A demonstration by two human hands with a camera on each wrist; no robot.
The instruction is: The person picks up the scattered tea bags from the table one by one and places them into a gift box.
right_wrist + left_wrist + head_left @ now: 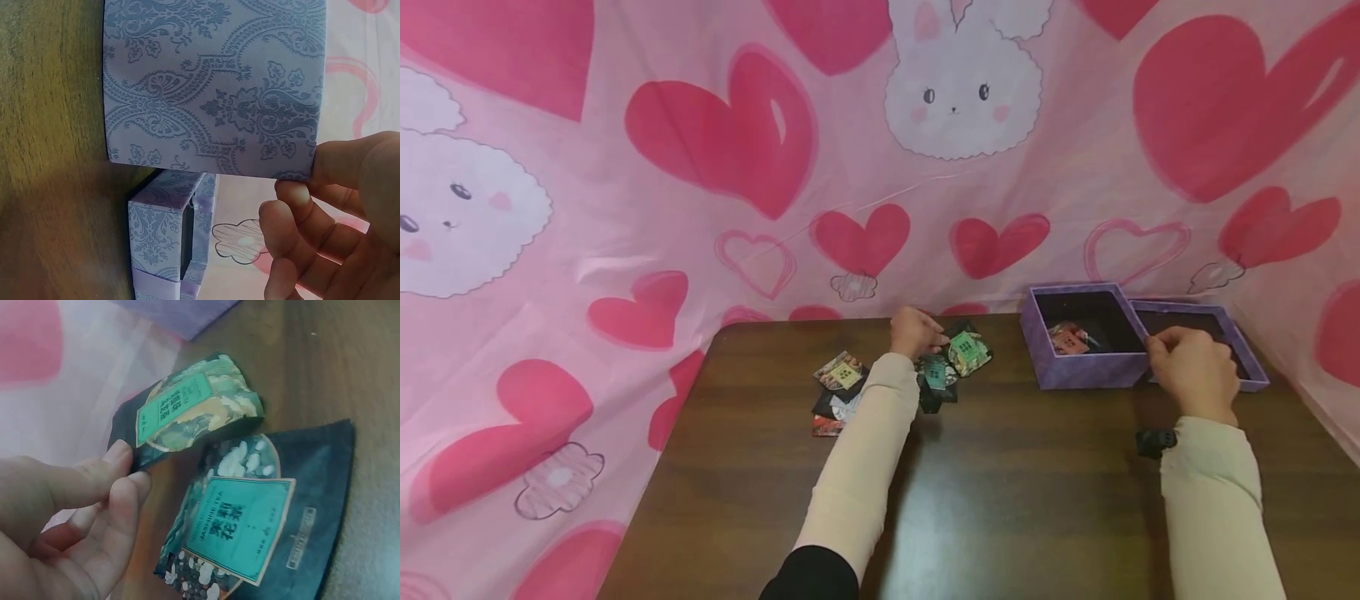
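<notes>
My left hand [916,333] pinches the black end of a tea packet [181,409] between thumb and fingertips. That packet has a green label and a tilted, slightly bulging front. Just in front lies a jasmine tea packet [240,531] with a teal label and white flowers. At the right, my right hand [1197,375] holds the front right corner of a purple patterned box [1084,372], thumb on one side and fingers on the other. Inside the box, against its black lining, is a packet with an orange-red label [1069,339].
A shallow purple lid [1246,380] with a dark inside lies right of the box, partly behind my right hand. Several more packets [841,373] are piled left of my left forearm. A pink cloth [685,183] with hearts and rabbits hangs behind the brown table [1015,492].
</notes>
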